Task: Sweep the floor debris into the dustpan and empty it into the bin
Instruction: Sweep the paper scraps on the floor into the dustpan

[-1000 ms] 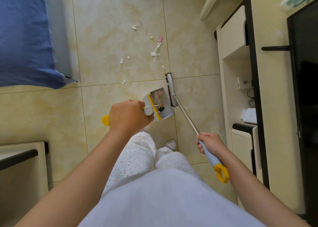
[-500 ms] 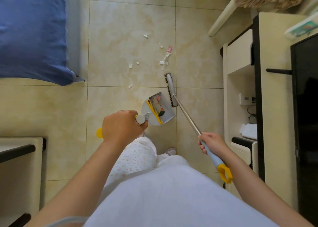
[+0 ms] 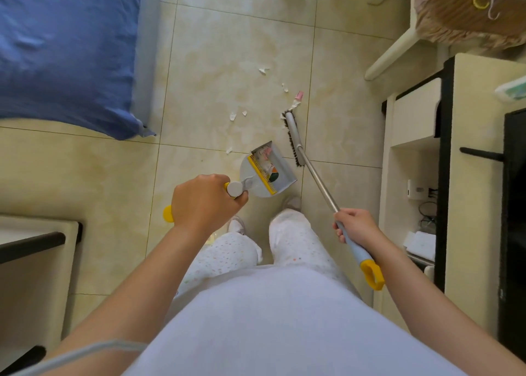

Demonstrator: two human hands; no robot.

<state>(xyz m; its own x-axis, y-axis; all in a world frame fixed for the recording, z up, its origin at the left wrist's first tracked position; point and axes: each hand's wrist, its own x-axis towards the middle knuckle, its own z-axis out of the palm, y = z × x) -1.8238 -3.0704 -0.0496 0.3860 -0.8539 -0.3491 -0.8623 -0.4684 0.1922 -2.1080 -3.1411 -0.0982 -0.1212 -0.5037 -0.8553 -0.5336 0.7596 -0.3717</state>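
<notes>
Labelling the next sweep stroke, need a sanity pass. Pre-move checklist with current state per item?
1. Left hand grips the dustpan by its handle: ok.
2. Right hand grips the broom by its handle: ok.
3. The broom head lies beside the dustpan's open side: ok.
4. The collected debris sits inside the dustpan: ok.
5. Floor swept: not ok, paper scraps and a pink wrapper lie beyond the broom head.
6. Bin reachable: cannot tell, none in view.
</notes>
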